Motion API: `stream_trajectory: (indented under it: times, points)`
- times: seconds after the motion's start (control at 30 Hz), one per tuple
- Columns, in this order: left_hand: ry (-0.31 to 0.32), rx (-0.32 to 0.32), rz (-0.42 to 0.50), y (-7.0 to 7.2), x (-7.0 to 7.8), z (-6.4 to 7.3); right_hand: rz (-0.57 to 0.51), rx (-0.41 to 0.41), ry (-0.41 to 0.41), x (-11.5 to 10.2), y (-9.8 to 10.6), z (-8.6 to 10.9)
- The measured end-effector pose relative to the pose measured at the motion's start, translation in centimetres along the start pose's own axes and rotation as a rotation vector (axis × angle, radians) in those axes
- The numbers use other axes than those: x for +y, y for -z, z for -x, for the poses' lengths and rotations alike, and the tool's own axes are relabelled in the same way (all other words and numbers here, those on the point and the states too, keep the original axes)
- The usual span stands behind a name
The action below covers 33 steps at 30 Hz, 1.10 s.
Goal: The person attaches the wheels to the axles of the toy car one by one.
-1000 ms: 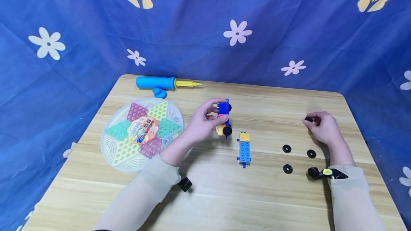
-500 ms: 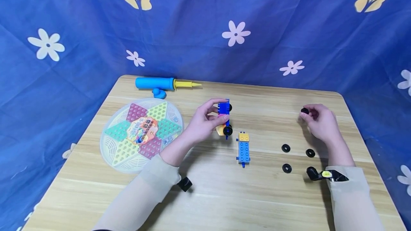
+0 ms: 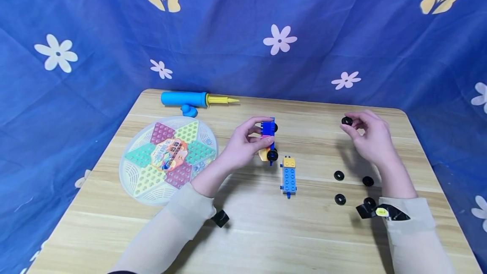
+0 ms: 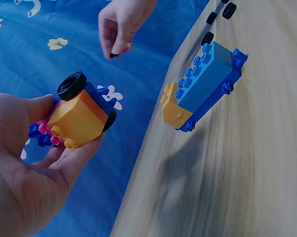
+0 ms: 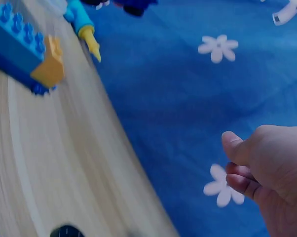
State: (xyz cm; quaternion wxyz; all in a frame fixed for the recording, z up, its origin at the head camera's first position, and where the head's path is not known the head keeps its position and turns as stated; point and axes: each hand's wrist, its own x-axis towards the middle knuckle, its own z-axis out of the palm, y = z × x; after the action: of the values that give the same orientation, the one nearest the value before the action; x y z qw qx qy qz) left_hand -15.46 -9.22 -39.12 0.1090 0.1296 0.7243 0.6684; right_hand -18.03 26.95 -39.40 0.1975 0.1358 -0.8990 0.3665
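My left hand (image 3: 243,145) holds a toy block car (image 3: 268,129) above the table, thumb on one side and fingers on the other. In the left wrist view this car shows an orange-yellow block (image 4: 79,121), pink and blue parts, and black wheels (image 4: 72,85) on its blue base. Over the far right of the table, my right hand (image 3: 370,141) pinches a black toy wheel (image 3: 346,121) between thumb and fingers. The hand hides that wheel in the right wrist view. Between the hands, a second block car (image 3: 289,179), light blue and yellow, stands without wheels on the table.
Several loose black wheels (image 3: 339,175) lie on the wooden table (image 3: 289,240) in front of the right hand. A round Chinese checkers board (image 3: 169,160) lies at left. Behind it are a blue duck (image 3: 189,110) and a blue-and-yellow hand pump (image 3: 184,98).
My right hand has lifted the wheel off the table and carried it leftward and away from me. The left hand with its car has shifted only slightly right.
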Motion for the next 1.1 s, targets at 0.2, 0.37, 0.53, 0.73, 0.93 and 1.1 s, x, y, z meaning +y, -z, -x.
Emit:
stream_trajectory:
  times: [0.2,0.37,0.53,0.73,0.93,1.1]
  points:
    - [-0.001,-0.01,0.003,-0.2,0.1,-0.1,-0.03,0.036,0.119,-2.0,-0.3,-0.4]
    - [-0.002,-0.016,0.003,-0.3,0.2,-0.1,-0.073,0.038,0.201,-3.9,-0.6,-0.5]
    - [-0.006,-0.023,0.007,-0.5,0.3,-0.1,-0.117,0.026,0.259,-5.6,-1.1,-0.4]
    - [0.004,-0.019,0.024,-0.7,0.3,-0.1,-0.166,0.015,0.298,-7.2,-2.1,-0.2]
    - [0.003,-0.024,0.035,-0.9,0.4,0.0,-0.188,-0.013,0.319,-8.3,-3.0,0.0]
    - [0.003,-0.027,0.033,-1.0,0.4,0.0,-0.199,-0.041,0.349,-9.2,-3.6,0.0]
